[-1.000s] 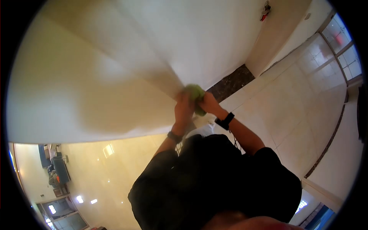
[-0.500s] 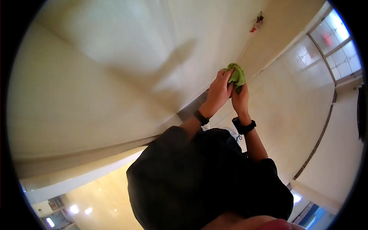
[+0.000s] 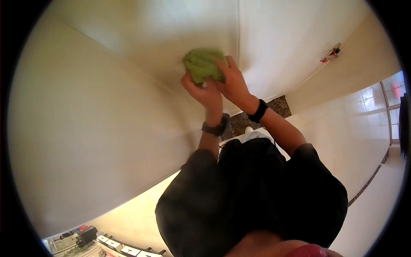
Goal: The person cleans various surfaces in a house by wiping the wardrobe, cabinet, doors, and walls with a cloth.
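Note:
A crumpled green cloth (image 3: 203,64) lies against the pale door or wall panel (image 3: 171,25) at upper centre. My left hand (image 3: 207,94) grips its lower edge, thumb and fingers bent round it. From the right, my right hand (image 3: 232,81) holds the cloth's right side, some fingers spread over it. Both hands are slightly blurred, and part of the fingers is hidden behind the cloth. Dark bands circle both wrists.
A metal handle with a red part (image 3: 331,55) is on the right. Dark marble (image 3: 278,106) edges the floor below the panel. A wide pale surface (image 3: 85,128) stands at left. Boxes and other items (image 3: 124,248) are at the lower left.
Both hands and the green cloth were lower at first, then moved right, and are now up and left against the panel. The cloth looks more spread out. The view has turned.

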Demonstrator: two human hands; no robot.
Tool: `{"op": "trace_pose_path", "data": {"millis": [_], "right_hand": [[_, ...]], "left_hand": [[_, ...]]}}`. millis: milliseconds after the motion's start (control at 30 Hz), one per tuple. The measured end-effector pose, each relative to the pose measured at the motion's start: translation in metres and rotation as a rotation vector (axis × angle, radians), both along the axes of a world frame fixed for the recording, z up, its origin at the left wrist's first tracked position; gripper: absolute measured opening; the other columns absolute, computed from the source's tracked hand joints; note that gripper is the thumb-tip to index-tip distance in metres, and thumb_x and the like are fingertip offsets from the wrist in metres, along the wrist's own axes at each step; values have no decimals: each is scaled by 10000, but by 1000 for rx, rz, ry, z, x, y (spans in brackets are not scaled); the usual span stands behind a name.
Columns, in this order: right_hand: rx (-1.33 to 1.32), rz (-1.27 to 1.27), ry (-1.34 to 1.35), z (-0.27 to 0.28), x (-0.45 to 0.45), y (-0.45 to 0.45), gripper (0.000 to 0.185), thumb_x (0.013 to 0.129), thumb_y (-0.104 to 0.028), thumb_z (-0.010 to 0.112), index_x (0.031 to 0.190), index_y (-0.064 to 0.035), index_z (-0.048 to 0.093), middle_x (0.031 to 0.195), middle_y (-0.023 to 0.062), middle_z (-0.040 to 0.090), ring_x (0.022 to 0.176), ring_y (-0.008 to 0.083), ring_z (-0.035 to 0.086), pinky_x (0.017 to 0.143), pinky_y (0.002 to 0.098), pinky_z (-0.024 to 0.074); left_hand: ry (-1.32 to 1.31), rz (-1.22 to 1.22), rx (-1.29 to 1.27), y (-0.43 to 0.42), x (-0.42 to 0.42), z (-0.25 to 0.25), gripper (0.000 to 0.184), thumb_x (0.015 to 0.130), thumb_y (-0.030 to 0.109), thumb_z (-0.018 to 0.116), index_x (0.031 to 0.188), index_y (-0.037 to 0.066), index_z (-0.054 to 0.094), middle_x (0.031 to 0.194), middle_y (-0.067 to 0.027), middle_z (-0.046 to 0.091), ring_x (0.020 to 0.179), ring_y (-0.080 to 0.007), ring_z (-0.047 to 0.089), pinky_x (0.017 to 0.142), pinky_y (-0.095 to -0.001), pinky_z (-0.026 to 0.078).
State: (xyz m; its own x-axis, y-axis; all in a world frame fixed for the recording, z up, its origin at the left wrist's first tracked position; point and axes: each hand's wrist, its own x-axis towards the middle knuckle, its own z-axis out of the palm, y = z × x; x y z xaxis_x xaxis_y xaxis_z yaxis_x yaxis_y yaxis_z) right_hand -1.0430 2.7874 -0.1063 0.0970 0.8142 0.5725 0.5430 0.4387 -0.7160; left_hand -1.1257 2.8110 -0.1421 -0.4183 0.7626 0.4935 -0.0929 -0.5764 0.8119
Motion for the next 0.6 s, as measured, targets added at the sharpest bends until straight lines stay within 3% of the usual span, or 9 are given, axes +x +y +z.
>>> {"op": "trace_pose_path", "data": {"millis": [133,200,233,267,333,367,500,600], "right_hand": [[68,-3,-20,25,12,20,661,759,-54,685,1372,-156,461,1107,198,527,949,403,567,777,432,498],[209,-94,-2,40,31,18,623,758,-40,676,1343,-129,479,1077,193,534,942,398,560,789,431,492],[287,-142,7,44,42,19,605,758,-32,672,1328,-115,488,1062,191,537,939,396,556,796,430,489],[311,-187,-12,45,59,22,524,757,-18,662,1257,-61,513,1054,188,548,956,392,553,820,417,481],[142,-133,107,34,91,20,469,763,-7,650,1211,-30,516,1071,190,556,987,391,553,820,405,479],[146,-156,116,27,99,19,467,765,1,642,1213,-28,513,1082,187,556,1001,385,554,823,398,480],[118,-190,188,-22,113,19,484,770,40,614,1235,-29,501,1132,176,557,1053,356,555,852,376,483],[18,-119,303,-64,108,15,530,753,80,595,1262,-36,503,1195,160,553,1106,339,551,907,357,477]], "left_hand": [[77,130,126,24,13,34,494,750,-84,617,1222,5,502,1120,-103,465,1030,-239,510,873,-356,453],[120,125,192,28,33,49,495,733,-74,639,1208,17,529,1096,-115,484,1015,-256,516,862,-366,450],[146,136,281,36,45,53,532,682,-47,699,1193,40,579,1038,-135,512,996,-306,520,848,-400,441],[256,129,326,37,55,57,551,668,-37,715,1197,46,586,1028,-136,514,990,-318,517,848,-409,437],[478,113,420,40,75,63,588,639,-16,746,1203,59,601,1006,-139,518,978,-342,512,849,-427,428],[544,117,419,38,81,60,538,629,-2,746,1150,56,627,1003,-124,523,923,-296,510,778,-380,464],[685,-17,332,32,86,34,529,625,29,769,1137,63,641,980,-130,531,949,-293,513,798,-371,466],[712,-107,233,29,80,-14,547,623,36,774,1151,67,634,992,-134,522,964,-302,518,829,-381,462]]}}
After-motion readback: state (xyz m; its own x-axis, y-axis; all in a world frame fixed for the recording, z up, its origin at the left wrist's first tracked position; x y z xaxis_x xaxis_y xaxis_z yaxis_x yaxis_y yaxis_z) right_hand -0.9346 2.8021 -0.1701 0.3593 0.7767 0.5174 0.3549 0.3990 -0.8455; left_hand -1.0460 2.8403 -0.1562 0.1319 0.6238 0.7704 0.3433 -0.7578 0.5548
